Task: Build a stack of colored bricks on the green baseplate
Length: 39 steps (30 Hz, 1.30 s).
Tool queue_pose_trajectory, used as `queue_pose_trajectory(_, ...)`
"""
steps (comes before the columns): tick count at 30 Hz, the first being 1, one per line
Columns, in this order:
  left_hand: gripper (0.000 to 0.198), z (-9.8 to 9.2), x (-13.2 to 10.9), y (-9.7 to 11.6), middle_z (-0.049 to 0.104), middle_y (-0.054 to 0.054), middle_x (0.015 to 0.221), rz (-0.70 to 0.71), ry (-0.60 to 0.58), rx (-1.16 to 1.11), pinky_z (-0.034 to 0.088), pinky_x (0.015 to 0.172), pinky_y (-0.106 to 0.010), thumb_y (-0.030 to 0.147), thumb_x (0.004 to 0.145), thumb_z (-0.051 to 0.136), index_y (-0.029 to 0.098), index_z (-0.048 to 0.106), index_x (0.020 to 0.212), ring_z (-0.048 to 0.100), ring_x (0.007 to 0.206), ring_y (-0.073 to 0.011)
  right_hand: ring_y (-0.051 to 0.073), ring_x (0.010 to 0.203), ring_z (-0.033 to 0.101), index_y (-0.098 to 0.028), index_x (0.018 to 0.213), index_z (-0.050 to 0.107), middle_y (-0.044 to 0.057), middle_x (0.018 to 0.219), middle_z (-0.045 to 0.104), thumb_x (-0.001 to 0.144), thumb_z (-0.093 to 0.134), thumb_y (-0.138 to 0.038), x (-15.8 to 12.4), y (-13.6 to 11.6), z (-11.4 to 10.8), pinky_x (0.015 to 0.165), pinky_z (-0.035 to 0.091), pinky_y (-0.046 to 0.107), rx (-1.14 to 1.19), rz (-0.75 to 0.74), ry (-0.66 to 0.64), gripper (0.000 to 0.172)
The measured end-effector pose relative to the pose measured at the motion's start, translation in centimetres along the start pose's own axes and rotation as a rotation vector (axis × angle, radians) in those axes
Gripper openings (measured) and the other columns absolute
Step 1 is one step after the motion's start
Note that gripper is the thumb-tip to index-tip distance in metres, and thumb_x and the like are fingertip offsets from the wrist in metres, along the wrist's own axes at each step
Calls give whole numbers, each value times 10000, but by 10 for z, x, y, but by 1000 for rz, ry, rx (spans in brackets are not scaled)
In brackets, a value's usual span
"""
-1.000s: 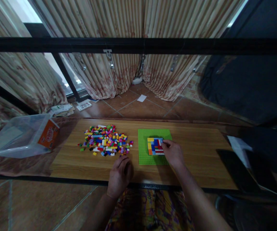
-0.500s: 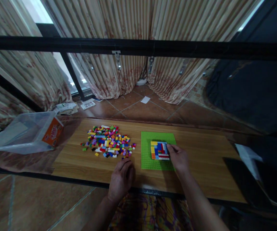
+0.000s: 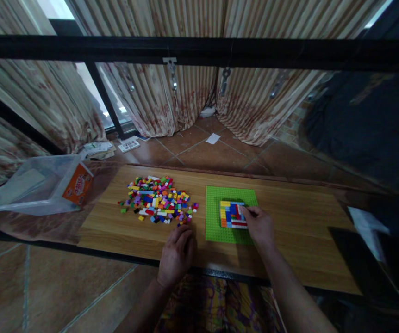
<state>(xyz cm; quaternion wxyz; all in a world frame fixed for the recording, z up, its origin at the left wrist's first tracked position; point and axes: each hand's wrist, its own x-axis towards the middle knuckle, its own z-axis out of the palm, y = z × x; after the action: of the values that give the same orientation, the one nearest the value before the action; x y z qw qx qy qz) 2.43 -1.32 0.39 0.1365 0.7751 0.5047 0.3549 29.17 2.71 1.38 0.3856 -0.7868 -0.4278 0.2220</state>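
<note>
A green baseplate (image 3: 215,226) lies on the wooden table (image 3: 289,240), with a flat patch of coloured bricks (image 3: 230,213) built on it. My right hand (image 3: 259,225) rests on the right edge of that patch, fingertips pinched together on the bricks there. A loose pile of small coloured bricks (image 3: 156,203) is spread to the left of the plate. My left hand (image 3: 177,254) lies on the table near its front edge, just below the pile, with the fingers curled under; whether it holds anything is hidden.
A clear plastic tub (image 3: 29,187) with an orange label lies tipped at the table's left end. Dark flat items and a white paper (image 3: 366,226) sit at the right end. A black bar (image 3: 199,46) crosses above; curtains hang behind.
The view has shifted slightly, so everything sits a little to the right and lower. My right hand's fingertips have crept further onto the brick patch. My left hand has stayed put.
</note>
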Motion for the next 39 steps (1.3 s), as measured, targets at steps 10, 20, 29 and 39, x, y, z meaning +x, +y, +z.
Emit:
queue_pose_trajectory(10, 180, 1, 1, -4, 653, -90, 1086, 34, 28, 2, 545, 923, -357, 200, 876, 517, 196, 641, 1006, 618, 1053, -194, 167, 538, 607, -181, 683, 675, 58, 637, 689, 738, 566, -636, 18, 10, -1, 491, 429, 261, 54, 82, -121, 471)
queue_pose_trajectory(20, 187, 3, 1, -7, 646, -88, 1072, 51, 35, -3, 537, 923, -351, 186, 873, 515, 193, 624, 1024, 617, 1037, -188, 195, 516, 576, -232, 539, 618, 35, 488, 582, 745, 539, -668, 26, -1, -1, 548, 422, 310, -87, 83, -98, 488)
queue_pose_trajectory(29, 188, 3, -1, 2, 639, -91, 1079, -15, -14, -75, 526, 915, -352, 169, 870, 502, 191, 627, 1008, 603, 1017, -188, 248, 622, 607, -197, 709, 713, 109, 662, 666, 826, 357, -704, 23, 7, -2, 569, 393, 327, -430, -40, -100, 630)
queue_pose_trajectory(39, 226, -19, 3, -17, 633, -86, 1104, -205, 238, -166, 515, 931, -347, 174, 869, 498, 213, 618, 1056, 604, 1051, -179, 259, 610, 575, -186, 826, 727, 138, 701, 669, 876, 318, -628, 18, 25, -8, 572, 393, 353, -368, -26, -96, 604)
